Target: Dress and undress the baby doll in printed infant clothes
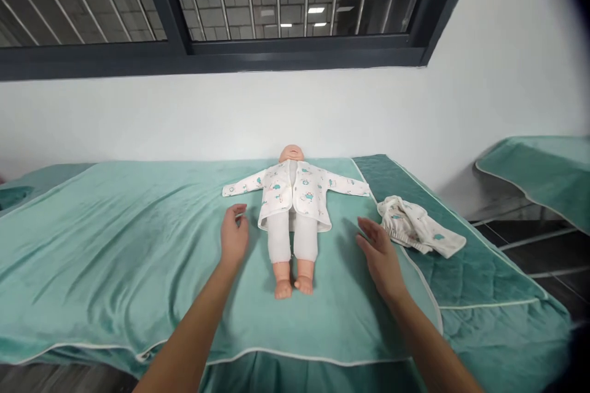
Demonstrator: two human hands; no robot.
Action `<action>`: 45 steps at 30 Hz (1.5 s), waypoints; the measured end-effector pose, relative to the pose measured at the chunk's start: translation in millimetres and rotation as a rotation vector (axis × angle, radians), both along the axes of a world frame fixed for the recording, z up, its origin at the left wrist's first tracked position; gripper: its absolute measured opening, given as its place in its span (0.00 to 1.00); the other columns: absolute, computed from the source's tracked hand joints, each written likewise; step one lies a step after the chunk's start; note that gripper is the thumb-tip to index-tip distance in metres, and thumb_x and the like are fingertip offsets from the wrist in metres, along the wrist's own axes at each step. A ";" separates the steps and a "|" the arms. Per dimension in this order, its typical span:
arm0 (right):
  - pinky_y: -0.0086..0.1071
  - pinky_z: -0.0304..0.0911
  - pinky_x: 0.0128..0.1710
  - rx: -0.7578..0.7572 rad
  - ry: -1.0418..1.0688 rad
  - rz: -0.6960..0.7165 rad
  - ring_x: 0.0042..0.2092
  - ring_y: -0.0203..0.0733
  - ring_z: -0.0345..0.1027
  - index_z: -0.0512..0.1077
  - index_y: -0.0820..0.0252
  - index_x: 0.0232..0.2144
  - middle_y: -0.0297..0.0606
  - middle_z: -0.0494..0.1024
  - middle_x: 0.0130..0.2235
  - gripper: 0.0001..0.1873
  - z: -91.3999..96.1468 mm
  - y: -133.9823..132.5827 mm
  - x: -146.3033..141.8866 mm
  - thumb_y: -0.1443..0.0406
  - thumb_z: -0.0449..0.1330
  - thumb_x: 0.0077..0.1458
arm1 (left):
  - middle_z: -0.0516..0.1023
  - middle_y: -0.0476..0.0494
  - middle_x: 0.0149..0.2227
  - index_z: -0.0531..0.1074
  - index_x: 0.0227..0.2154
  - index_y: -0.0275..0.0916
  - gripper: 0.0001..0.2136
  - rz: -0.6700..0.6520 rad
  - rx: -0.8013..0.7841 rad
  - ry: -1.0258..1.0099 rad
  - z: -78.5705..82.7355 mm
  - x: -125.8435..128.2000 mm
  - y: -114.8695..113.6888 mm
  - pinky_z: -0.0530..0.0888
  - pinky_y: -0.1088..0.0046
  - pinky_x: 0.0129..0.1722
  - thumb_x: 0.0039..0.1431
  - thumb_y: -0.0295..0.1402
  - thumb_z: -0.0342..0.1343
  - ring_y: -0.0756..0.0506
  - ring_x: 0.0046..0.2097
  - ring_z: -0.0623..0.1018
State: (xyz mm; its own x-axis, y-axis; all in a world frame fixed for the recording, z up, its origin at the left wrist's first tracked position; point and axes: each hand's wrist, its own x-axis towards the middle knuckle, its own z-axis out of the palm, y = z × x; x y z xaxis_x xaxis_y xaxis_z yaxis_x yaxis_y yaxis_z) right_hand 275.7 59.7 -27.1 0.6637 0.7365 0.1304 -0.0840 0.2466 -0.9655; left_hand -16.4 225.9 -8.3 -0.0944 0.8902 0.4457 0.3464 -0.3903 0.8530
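Note:
A baby doll (279, 279) lies on its back in the middle of the green blanket (152, 245), head toward the wall and bare feet toward me. It wears a white printed jacket (311, 193), open down the front with the sleeves spread wide, over white leggings (279, 239). My left hand (235, 234) hovers left of the doll below one sleeve, fingers curved and holding nothing. On the other side, my right hand (377, 249) is held with thumb and fingers apart, nothing in it. Crumpled white printed pants (417, 224) lie just beyond my right hand.
The blanket lies over a darker green quilted bed cover (493, 276). Behind the bed is a white wall (207, 116) below a dark-framed window (295, 58) with metal bars. Another green-covered surface (544, 172) and a metal frame are at the right.

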 end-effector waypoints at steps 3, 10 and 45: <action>0.46 0.56 0.62 -0.149 -0.523 -0.157 0.58 0.49 0.65 0.73 0.52 0.51 0.40 0.74 0.56 0.23 4.3 -25.6 21.0 0.67 0.64 0.50 | 0.77 0.43 0.48 0.70 0.46 0.44 0.12 -0.146 -0.011 0.137 -2.1 -0.9 -38.0 0.70 0.62 0.51 0.60 0.29 0.49 0.42 0.49 0.76; 0.50 0.61 0.46 -0.738 -1.558 -0.214 0.50 0.60 0.66 0.70 0.62 0.44 0.55 0.74 0.48 0.13 21.4 -39.3 83.6 0.62 0.53 0.60 | 0.77 0.42 0.42 0.72 0.46 0.46 0.13 -0.404 0.047 0.398 -3.0 -0.4 -101.5 0.71 0.62 0.46 0.63 0.30 0.47 0.41 0.44 0.76; 0.34 0.66 0.42 0.248 -0.898 0.766 0.39 0.37 0.71 0.76 0.63 0.35 0.32 0.73 0.33 0.13 299.8 -24.9 -85.8 0.57 0.64 0.57 | 0.73 0.48 0.36 0.68 0.29 0.35 0.02 -0.486 0.297 -0.213 249.4 6.8 -141.6 0.71 0.62 0.51 0.54 0.28 0.51 0.44 0.46 0.75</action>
